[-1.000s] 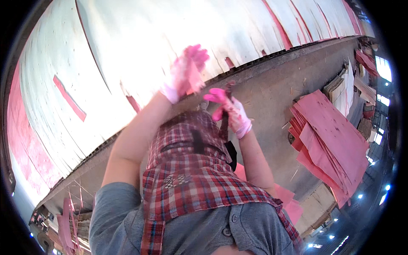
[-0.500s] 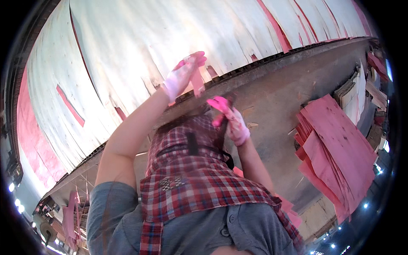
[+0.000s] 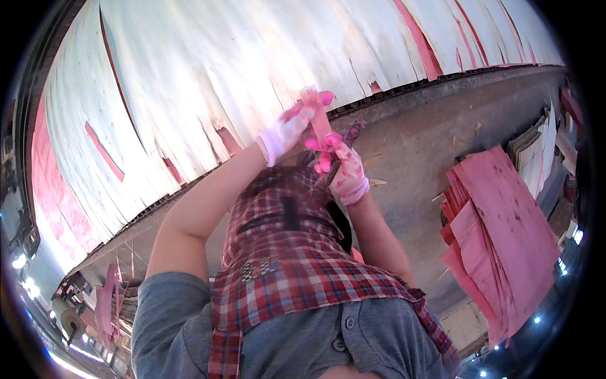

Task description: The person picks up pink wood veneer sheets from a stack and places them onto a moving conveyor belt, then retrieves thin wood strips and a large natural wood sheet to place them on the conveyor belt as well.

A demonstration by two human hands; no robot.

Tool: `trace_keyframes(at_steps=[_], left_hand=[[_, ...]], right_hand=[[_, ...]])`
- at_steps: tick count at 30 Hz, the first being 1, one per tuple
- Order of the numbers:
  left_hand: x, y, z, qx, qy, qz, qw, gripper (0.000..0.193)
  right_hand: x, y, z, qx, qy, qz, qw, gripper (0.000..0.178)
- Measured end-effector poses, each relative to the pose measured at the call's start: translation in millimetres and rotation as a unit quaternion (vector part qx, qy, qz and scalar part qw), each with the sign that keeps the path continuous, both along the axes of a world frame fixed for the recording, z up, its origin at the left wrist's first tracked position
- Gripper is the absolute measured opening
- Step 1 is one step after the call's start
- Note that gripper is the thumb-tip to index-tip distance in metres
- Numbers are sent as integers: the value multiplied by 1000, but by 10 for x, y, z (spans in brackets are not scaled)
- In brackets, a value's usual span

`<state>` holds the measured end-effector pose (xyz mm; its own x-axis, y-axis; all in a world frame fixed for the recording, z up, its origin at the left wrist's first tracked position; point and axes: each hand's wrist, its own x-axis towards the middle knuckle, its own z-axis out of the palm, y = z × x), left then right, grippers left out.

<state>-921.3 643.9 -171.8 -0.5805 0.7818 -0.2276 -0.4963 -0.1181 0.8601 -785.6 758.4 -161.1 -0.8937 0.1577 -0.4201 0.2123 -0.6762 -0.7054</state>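
Observation:
Both my hands wear white gloves stained bright pink at the fingers. My left hand (image 3: 291,128) is closed on a narrow pink veneer strip (image 3: 320,121) with a frayed upper end. Its place is at the near edge of the broad pale veneer sheets (image 3: 208,69). Just below and to the right, my right hand (image 3: 348,172) has its fingers closed at the strip's lower end. A dark, ragged bundle (image 3: 355,131) shows beyond the right fingers; I cannot tell what it is.
Pink sheets (image 3: 502,234) lie stacked at the right, with pale sheets (image 3: 533,155) behind them. Splits in the large sheets show pink underneath. Scraps lie on the grey floor (image 3: 410,183). A roll (image 3: 68,319) and pink strips (image 3: 108,303) are at the lower left.
My left hand has moved right with the pink veneer strip. My right hand has come up to it, and its fingers now meet the strip's lower end.

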Motion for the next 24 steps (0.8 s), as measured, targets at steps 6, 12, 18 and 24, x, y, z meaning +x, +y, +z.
trace_keyframes(at_steps=[6,12,18,24], left_hand=[[-291,-239,53,-163,103,-254,948,51],[-654,-410,324,-423,447,-61,786,45],[-334,-216,-217,-419,627,-183,631,50],[-308,55,-86,-542,466,-322,620,49]], right_hand=[[130,168,54,61,-202,38,977,33],[279,78,-326,71,-298,-13,952,22],[-655,-139,-579,25,-281,3,959,25],[-296,47,-261,-85,-239,0,967,28]])
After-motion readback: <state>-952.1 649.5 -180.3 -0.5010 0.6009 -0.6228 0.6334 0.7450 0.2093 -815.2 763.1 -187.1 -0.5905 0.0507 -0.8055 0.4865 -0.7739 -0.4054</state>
